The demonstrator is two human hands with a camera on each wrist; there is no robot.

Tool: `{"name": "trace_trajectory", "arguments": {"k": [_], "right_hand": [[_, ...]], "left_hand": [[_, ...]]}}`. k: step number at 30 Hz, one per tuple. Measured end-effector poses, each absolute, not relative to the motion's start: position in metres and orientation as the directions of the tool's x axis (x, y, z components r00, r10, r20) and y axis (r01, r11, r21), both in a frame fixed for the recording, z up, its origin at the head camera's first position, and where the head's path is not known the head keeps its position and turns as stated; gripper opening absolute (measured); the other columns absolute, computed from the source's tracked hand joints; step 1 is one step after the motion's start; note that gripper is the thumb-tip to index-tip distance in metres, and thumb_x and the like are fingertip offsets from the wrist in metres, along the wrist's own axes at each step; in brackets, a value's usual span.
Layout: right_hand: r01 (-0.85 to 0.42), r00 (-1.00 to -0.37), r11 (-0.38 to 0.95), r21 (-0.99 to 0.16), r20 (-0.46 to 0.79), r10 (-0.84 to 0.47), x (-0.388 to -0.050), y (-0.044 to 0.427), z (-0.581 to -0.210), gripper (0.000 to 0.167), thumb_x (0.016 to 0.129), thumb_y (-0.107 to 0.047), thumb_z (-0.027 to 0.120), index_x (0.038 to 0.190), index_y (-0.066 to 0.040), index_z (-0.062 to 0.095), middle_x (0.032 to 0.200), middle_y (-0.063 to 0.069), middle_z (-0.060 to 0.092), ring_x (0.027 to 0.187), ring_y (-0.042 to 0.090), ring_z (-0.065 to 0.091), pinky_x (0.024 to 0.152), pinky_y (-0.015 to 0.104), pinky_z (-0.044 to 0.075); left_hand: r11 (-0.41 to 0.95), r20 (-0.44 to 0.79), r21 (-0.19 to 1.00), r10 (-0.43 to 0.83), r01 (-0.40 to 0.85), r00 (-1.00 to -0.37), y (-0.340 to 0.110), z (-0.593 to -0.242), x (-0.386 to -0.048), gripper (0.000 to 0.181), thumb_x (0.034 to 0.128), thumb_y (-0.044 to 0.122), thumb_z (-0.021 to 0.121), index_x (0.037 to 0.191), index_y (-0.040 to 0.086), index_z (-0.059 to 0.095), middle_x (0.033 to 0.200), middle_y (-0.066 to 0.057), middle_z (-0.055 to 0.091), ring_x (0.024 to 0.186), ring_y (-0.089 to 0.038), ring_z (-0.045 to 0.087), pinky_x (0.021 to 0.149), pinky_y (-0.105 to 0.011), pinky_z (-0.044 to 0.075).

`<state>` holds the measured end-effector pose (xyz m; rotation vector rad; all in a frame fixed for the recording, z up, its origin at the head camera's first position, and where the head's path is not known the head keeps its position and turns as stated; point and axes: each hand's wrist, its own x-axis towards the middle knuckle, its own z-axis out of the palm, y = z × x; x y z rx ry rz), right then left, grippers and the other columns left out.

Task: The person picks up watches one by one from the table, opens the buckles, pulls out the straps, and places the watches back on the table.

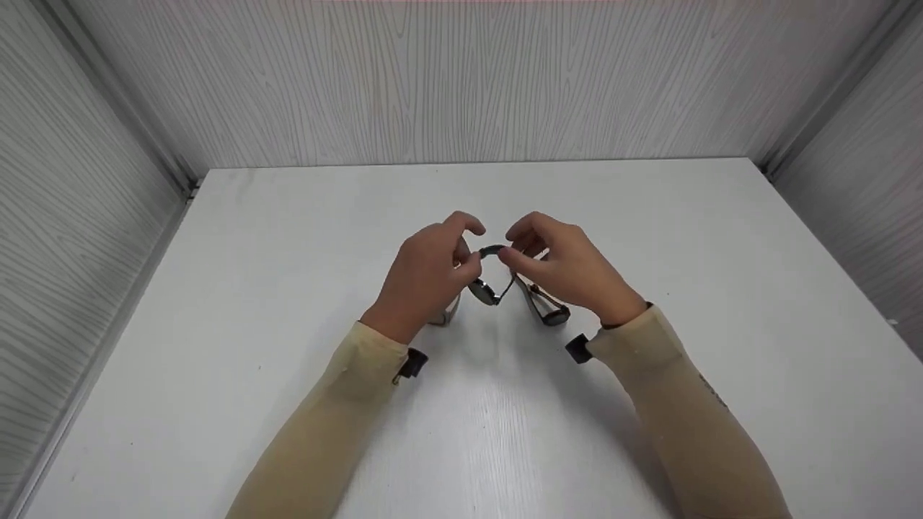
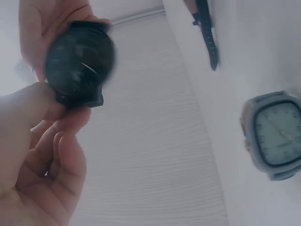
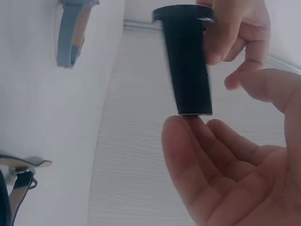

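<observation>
A black wristwatch (image 1: 484,291) with a round dial is held up above the table between both hands. My left hand (image 1: 433,270) pinches it between thumb and fingers at the edge of the case, and the dark dial (image 2: 80,61) faces the left wrist camera. My right hand (image 1: 566,263) is at the other side of the watch. In the right wrist view the end of the hanging black strap (image 3: 190,75) meets the fingertips (image 3: 176,127) of that hand, while its thumb stands apart from the strap.
On the white table (image 1: 461,432), a grey watch (image 2: 277,134) with a squarish dial lies by the left hand, partly hidden in the head view. A dark watch (image 1: 554,317) with a tan-lined strap lies below the right hand. Grey wood-grain panels (image 1: 461,79) enclose the table's back and sides.
</observation>
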<state>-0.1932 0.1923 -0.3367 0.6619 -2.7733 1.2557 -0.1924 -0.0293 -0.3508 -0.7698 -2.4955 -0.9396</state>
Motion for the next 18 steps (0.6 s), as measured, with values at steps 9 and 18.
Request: {"name": "trace_trajectory", "arguments": {"k": [9,18], "right_hand": [[-0.415,-0.879,0.289,-0.863,0.298,-0.373,-0.192,0.193,-0.329,0.021,0.104,-0.021,0.064,0.109,-0.002,0.068,0.091,0.012,0.07,0.078,0.024,0.067,0.069,0.03,0.057],[-0.699,-0.689,0.184,-0.692,0.581,-0.434,-0.184,0.19,-0.327,0.019,0.095,0.0,0.071,0.114,0.003,0.07,0.093,0.006,0.069,0.078,0.018,0.065,0.071,0.026,0.057]], "left_hand": [[0.553,0.774,0.339,0.296,0.761,-0.56,-0.029,-0.333,-0.18,0.021,0.0922,0.003,0.068,0.113,0.006,0.067,0.077,-0.001,0.07,0.074,-0.017,0.057,0.066,-0.027,0.05],[0.473,0.738,0.353,0.389,0.807,-0.551,-0.037,-0.325,-0.176,0.026,0.0998,0.024,0.069,0.12,0.007,0.071,0.105,-0.002,0.072,0.096,-0.016,0.06,0.079,-0.026,0.051]]}}
